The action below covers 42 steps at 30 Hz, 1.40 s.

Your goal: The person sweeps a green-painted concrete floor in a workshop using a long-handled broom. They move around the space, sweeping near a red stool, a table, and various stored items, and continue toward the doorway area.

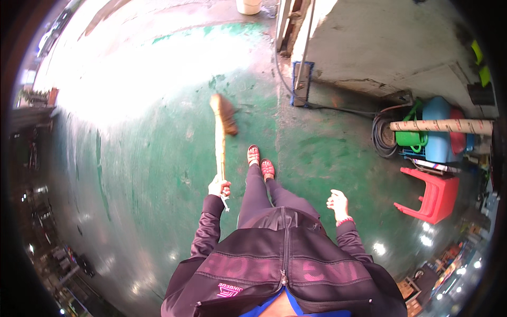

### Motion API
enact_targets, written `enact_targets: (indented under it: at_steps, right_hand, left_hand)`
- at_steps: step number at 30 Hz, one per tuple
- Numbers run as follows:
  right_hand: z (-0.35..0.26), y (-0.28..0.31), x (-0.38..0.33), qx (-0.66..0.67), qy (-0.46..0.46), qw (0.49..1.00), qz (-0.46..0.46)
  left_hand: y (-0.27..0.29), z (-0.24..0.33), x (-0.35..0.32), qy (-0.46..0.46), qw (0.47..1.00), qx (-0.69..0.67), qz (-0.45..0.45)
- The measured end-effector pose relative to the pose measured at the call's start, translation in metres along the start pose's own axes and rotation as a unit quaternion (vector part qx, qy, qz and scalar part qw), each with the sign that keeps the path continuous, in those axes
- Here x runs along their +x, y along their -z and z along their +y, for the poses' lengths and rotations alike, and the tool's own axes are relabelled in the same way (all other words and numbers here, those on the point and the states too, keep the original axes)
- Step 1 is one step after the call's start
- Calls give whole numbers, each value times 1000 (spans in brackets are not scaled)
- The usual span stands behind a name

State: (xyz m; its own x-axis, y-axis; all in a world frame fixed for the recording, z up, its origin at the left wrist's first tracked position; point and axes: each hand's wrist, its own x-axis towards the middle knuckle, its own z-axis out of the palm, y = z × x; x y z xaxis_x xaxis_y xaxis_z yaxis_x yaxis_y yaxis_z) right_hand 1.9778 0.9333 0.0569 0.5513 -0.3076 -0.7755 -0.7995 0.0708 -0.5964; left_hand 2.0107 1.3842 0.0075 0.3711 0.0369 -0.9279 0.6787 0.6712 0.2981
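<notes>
My left hand [219,187] is closed round the end of a broom's pale handle [220,150]. A white tie or string dangles below that grip. The broom's brown head [228,119] is down at the green floor, ahead and a little left of my feet, and looks slightly blurred. My right hand [338,204], with a red band at the wrist, hangs at my right side. It holds nothing, and its fingers are loosely bent, a little apart.
My feet in red sandals [268,168] stand on the green floor [158,174]. To the right are a red plastic stool [435,196], a coiled hose [381,136], a long cardboard tube [443,126] and a blue plastic item [436,145]. A whitish bucket [249,6] stands far ahead, near a doorway post.
</notes>
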Motion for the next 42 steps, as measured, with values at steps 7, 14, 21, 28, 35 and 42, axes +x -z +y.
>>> enact_targets:
  at_steps: [7, 14, 21, 28, 35, 42]
  right_hand:
    - [-113, -173, -24, 172, -162, 869, -435]
    - [-101, -234, -24, 166, -197, 900, -352]
    - [-132, -60, 72, 283, -79, 956, -13]
    - [-175, 108, 200, 195, -39, 978, 71]
    - [-219, 180, 341, 209, -44, 975, 57]
    - [-199, 132, 420, -190, -125, 971, 71]
  left_hand:
    - [-49, 44, -84, -23, 983, 175, -43]
    - [-142, 51, -87, 159, 907, 270, -281]
    - [-329, -39, -52, -45, 711, 530, -461]
    - [-264, -39, 52, 56, 859, 375, -343]
    - [-3, -58, 93, 117, 975, 73, 174]
    - [-54, -132, 29, 155, 687, 705, 83]
